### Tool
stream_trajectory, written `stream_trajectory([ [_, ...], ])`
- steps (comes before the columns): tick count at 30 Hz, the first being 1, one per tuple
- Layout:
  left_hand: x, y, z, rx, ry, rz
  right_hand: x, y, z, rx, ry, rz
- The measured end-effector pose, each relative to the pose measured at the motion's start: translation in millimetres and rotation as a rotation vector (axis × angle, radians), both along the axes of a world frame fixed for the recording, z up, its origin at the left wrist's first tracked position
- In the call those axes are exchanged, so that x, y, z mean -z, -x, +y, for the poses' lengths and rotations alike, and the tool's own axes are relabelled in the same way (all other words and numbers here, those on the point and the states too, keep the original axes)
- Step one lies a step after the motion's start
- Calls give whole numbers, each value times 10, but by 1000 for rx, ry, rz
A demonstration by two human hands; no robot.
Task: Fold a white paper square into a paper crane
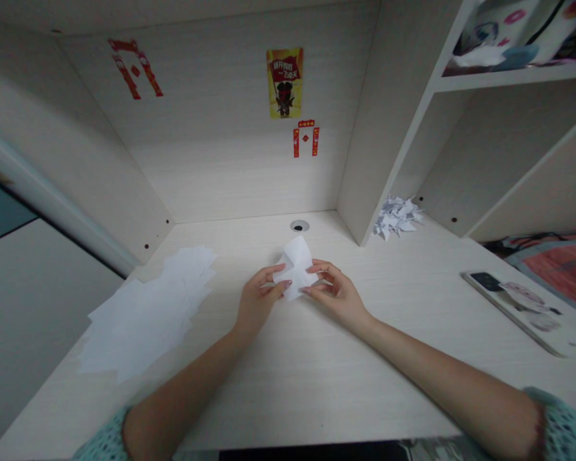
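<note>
A small folded piece of white paper [297,262] is held up just above the desk, near its middle, with several creases and flaps showing. On its left edge my left hand [259,294] pinches it between thumb and fingers. My right hand [338,291] grips the opposite edge in the same way, thumb low and fingertips above. To the left of my left hand lies a spread pile of white paper sheets [148,314], overlapping one another. Small folded white paper pieces [397,216] are heaped at the back right, beside the upright divider.
A phone in a printed case [523,310] lies on the right of the pale wooden desk [278,384]. Behind the paper is a round cable hole [299,225]. An upright divider [388,128] stands at the back right, and red-and-grey cloth [557,266] lies at the far right.
</note>
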State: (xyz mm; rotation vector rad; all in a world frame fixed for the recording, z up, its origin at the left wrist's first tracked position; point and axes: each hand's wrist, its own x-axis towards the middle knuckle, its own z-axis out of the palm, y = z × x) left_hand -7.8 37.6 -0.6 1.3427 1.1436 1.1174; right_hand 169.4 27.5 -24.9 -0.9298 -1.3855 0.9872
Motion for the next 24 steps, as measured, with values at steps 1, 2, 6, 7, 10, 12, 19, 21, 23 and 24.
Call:
stream_trajectory([
  [1,2,2,2,-3,-6,1,-3,-5,-2,-1,-15,-20],
  [2,5,3,3,-8,-12,5,-8,-10,-4,-2,-32,-43],
  [6,0,-2,-15,-30,-39,50,-26,-32,-5,45,-105,-136],
  [7,-8,-3,-24,-39,-70,84,-25,-37,-2,65,-126,-159],
  [10,-37,1,-56,-92,-230,256,-7,-48,14,110,-169,-201],
  [12,-52,5,-72,-124,-335,355,3,-51,21,119,-179,-201],
  [19,-123,59,-45,-183,-627,527,-91,-59,-29,93,-226,-258],
  [21,-174,100,-23,-86,-713,591,-119,-64,-45,92,-249,-300],
  [23,-219,138,-2,44,-765,630,-134,-67,-55,85,-267,-333],
  [24,-233,153,7,102,-774,642,-138,-67,-57,79,-274,-345],
])
